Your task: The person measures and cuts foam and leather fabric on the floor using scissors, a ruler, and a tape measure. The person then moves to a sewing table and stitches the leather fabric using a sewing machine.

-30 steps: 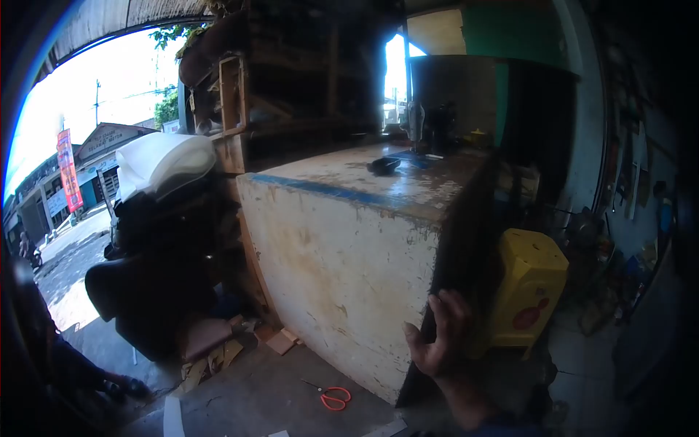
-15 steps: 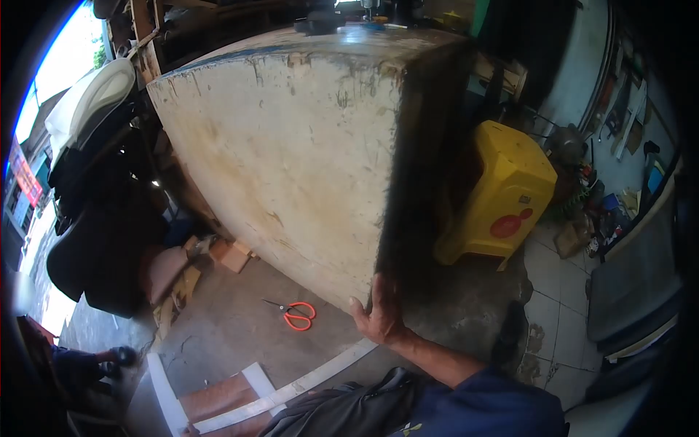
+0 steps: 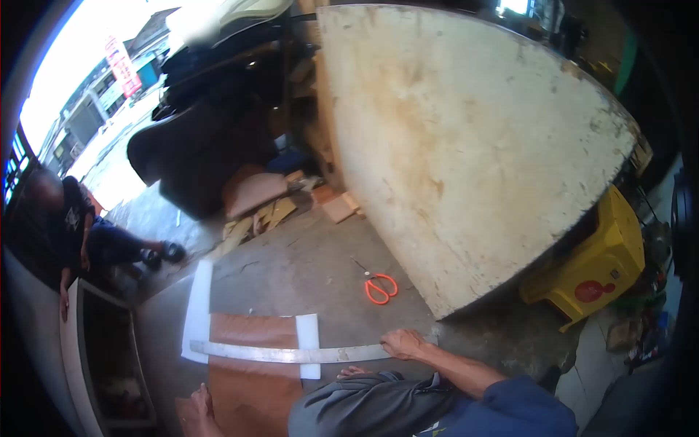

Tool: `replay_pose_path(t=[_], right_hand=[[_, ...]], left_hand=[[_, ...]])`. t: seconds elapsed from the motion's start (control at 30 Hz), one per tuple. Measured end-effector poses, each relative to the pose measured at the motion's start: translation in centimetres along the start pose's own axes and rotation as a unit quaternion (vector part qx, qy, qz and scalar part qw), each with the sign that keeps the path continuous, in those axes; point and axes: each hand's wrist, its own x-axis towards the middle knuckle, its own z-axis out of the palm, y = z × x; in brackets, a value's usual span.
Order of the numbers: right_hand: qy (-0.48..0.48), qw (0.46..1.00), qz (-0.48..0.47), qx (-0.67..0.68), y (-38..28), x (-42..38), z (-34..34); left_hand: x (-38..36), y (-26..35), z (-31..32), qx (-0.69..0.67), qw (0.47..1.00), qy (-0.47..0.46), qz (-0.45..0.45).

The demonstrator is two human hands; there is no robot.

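My right hand (image 3: 405,344) is closed around the right end of a long pale metal ruler (image 3: 328,355), which looks bent through the wide lens. The ruler lies across a brown sheet (image 3: 251,397) and two white strips, a longer left strip (image 3: 198,306) and a shorter right strip (image 3: 309,335). At the lower left, my left hand (image 3: 198,408) rests on the edge of the brown sheet, fingers stretched out; part of it is hard to make out. Orange-handled scissors (image 3: 380,288) lie on the floor beyond the ruler, apart from both hands.
A large worn pale panel (image 3: 473,146) stands tilted ahead, beside a yellow plastic stool (image 3: 601,262). Wood scraps (image 3: 338,207) lie near a black seat (image 3: 196,160). At left, another person (image 3: 80,226) sits by an open-fronted box (image 3: 76,349).
My right hand has left the panel's lower corner and taken hold of the ruler's right end. The view has swung left, bringing the seated person and more brown sheet into sight.
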Motion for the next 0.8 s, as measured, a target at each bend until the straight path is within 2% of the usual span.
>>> replay_pose_path(t=[0.1, 0.17, 0.2, 0.27, 0.3, 0.37, 0.4, 0.43, 0.53, 0.6, 0.63, 0.7, 0.73, 0.8], right_hand=[[0.006, 0.993, -0.121, -0.001, -3.9, 7.6, 0.1], [-0.061, 0.986, -0.151, -0.036, -8.2, 10.2, -0.8], [-0.057, 0.987, -0.147, -0.030, -10.0, 10.9, -0.8], [-0.064, 0.985, -0.162, 0.013, -11.3, 13.6, 0.9], [-0.083, 0.979, -0.185, 0.004, -12.1, 13.9, 2.0], [-0.131, 0.981, -0.102, -0.098, -13.3, 13.2, 3.2], [-0.134, 0.978, -0.118, -0.112, -13.0, 12.9, 4.6], [-0.144, 0.975, -0.125, -0.113, -11.9, 13.0, 6.2], [-0.088, 0.984, -0.156, 0.019, -8.8, 13.4, 8.0], [-0.049, 0.985, -0.149, 0.065, -8.6, 13.2, 6.7], [-0.037, 0.988, -0.136, 0.069, -8.6, 13.7, 6.3], [-0.013, 0.991, -0.109, 0.080, -8.6, 14.6, 5.5], [0.028, 0.996, -0.067, 0.060, -9.0, 15.6, 5.3], [0.084, 0.994, -0.075, 0.018, -8.2, 18.0, 6.7]], left_hand=[[-0.8, -2.9, -0.6, 0.034, 0.998, -0.020, -0.057], [-0.6, -4.9, -0.7, 0.038, 0.989, -0.053, -0.129], [0.8, -8.8, 1.0, 0.022, 0.983, -0.062, -0.172], [-3.4, -2.0, -4.6, -0.032, 0.956, -0.128, -0.261], [-3.9, -2.5, -5.1, -0.038, 0.950, -0.115, -0.289], [-5.2, -3.8, -5.3, 0.101, 0.984, -0.063, -0.130], [-6.2, -3.8, -4.7, 0.102, 0.982, -0.060, -0.147], [-7.3, -3.2, -4.0, 0.066, 0.989, -0.065, -0.117], [-11.5, -4.4, 2.6, -0.030, 0.996, -0.073, -0.030], [-15.3, -5.6, 8.5, 0.013, 0.997, -0.066, -0.037], [-16.5, -4.1, 9.5, 0.012, 0.997, -0.067, -0.042], [-18.8, -1.1, 9.3, 0.035, 0.980, -0.122, -0.151], [-18.7, -1.0, 9.0, 0.034, 0.980, -0.122, -0.156], [-18.9, -0.9, 8.6, 0.013, 0.973, -0.154, -0.172]])
